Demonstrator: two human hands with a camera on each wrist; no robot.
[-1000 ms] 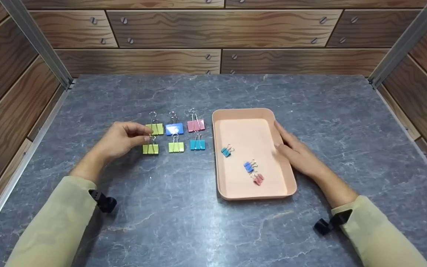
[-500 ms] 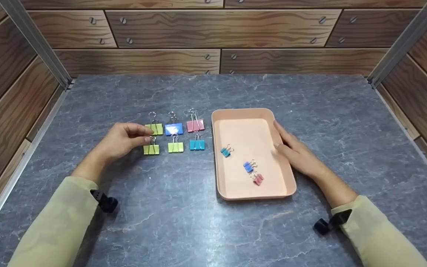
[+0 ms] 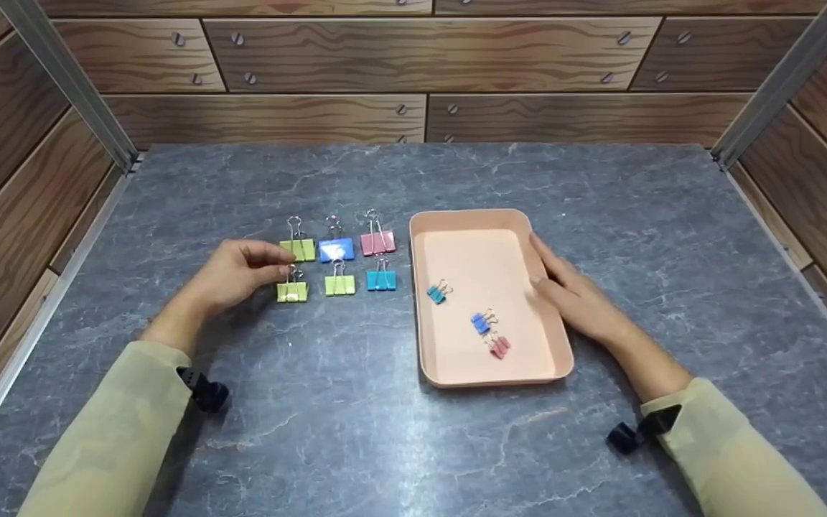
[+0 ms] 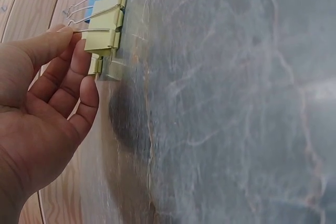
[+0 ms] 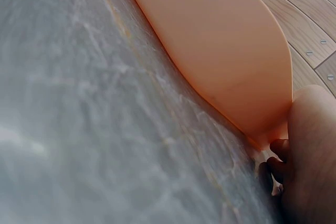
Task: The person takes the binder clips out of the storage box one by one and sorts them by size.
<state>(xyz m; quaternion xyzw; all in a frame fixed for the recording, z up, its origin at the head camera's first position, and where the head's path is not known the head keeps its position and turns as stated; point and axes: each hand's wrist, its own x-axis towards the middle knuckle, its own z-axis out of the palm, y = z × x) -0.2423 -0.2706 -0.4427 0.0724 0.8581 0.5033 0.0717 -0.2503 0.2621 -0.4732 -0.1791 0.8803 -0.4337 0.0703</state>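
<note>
My left hand (image 3: 245, 271) pinches a wire handle of the near-left yellow-green binder clip (image 3: 292, 292) between thumb and fingertips. The left wrist view shows that binder clip (image 4: 103, 35) near the tabletop; contact is unclear. Behind it lies another yellow-green binder clip (image 3: 298, 250), partly covered by the fingers. My right hand (image 3: 582, 301) grips the right wall of a peach tray (image 3: 419, 309), thumb over the rim and fingers along the outside. Inside lie a small teal binder clip (image 3: 438, 294), a blue one and a pink one.
Right of the left hand, in two rows, are a blue binder clip (image 3: 336, 250), a pink binder clip (image 3: 377, 243), a light-green binder clip (image 3: 339, 285) and a teal binder clip (image 3: 381, 280). Wood-patterned panels (image 3: 428, 57) enclose the grey marbled table (image 3: 298, 431).
The near-left yellow-green clip and my left hand have shifted very slightly toward me. My right hand and the tray stay put.
</note>
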